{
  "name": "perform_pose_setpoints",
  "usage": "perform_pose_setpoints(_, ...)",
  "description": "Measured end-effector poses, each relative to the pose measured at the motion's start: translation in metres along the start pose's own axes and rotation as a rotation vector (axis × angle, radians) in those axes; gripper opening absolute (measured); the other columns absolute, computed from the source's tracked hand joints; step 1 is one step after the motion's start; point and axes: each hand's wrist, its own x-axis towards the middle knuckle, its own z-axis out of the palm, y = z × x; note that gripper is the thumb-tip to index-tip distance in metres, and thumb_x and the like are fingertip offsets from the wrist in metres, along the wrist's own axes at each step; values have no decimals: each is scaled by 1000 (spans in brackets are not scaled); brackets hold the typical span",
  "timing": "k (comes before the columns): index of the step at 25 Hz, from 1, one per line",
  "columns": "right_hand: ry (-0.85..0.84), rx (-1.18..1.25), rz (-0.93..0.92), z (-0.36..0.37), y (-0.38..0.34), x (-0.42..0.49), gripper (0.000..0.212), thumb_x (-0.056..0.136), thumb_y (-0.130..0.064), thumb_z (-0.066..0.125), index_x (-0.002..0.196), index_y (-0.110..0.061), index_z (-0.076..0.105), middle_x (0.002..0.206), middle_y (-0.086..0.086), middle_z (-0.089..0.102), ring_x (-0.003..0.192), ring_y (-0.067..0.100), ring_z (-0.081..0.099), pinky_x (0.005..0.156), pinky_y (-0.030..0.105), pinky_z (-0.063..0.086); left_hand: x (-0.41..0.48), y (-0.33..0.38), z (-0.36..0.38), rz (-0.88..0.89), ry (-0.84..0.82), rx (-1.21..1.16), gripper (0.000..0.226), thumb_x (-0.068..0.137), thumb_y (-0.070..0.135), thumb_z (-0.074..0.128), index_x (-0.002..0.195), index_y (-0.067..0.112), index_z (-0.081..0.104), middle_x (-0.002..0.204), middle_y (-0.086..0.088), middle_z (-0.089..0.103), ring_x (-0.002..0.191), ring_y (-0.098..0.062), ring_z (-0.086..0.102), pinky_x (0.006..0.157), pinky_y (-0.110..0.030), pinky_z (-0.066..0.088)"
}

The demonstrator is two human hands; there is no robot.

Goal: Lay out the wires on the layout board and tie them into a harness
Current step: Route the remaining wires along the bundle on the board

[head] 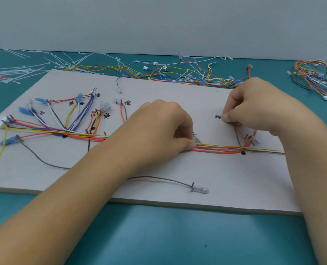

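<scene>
A grey layout board with black marks lies on the teal table. Along its middle runs a bundle of red, yellow and grey wires, fanning at the left into branches with blue and clear terminals. My left hand pinches the bundle at mid-board, thumb and fingertips on the red wires. My right hand pinches the end of a red wire at a black mark on the right, above a black peg. A loose grey wire with a clear terminal lies near the front edge.
Behind the board lies a tangle of loose coloured wires. White cable ties are scattered at the back left. A finished wire bundle sits at the far right. A pale wall closes the back of the table.
</scene>
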Motion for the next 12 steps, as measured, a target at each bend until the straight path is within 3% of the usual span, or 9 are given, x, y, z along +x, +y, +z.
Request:
perform_pose_setpoints(3, 50, -48, -31, 0, -3, -1, 15, 81, -15, 76, 70, -24, 75, 76, -1, 74, 75, 14, 66, 53, 20, 40, -8, -5, -12, -31, 29, -13, 12, 85, 37, 79, 93, 28, 78, 81, 15, 71, 83, -4, 63, 82, -31, 51)
perform_pose_setpoints(5, 75, -6, -82, -6, -7, -9, 5, 83, -25, 78, 82, -28, 75, 84, -10, 73, 80, 5, 63, 58, 19, 39, -13, -13, -27, -95, 92, -12, 8, 85, 34, 77, 92, 30, 78, 79, 17, 70, 81, 1, 62, 72, -19, 49)
perform_pose_setpoints(7, 64, 30, -158, -6, -17, -23, 8, 83, -36, 77, 88, -33, 73, 83, -16, 70, 74, -4, 61, 54, 19, 40, -16, -24, -41, -212, 127, 13, 2, 86, 34, 76, 88, 33, 76, 81, 25, 69, 74, 8, 61, 58, -12, 41)
perform_pose_setpoints(9, -64, 54, -245, 0, -32, -39, 8, 81, -43, 76, 83, -35, 73, 75, -19, 70, 61, -4, 63, 45, 17, 43, -18, -34, -50, -314, 96, 26, 3, 86, 32, 76, 83, 34, 75, 81, 34, 66, 68, 10, 60, 55, -19, 40)
perform_pose_setpoints(12, -244, -46, -339, 13, -45, -51, 15, 79, -50, 76, 81, -36, 71, 77, -23, 67, 67, -6, 62, 50, 23, 45, -21, -43, -58, -388, -35, 11, 6, 84, 34, 77, 79, 37, 75, 71, 25, 70, 61, 2, 64, 58, -25, 47)
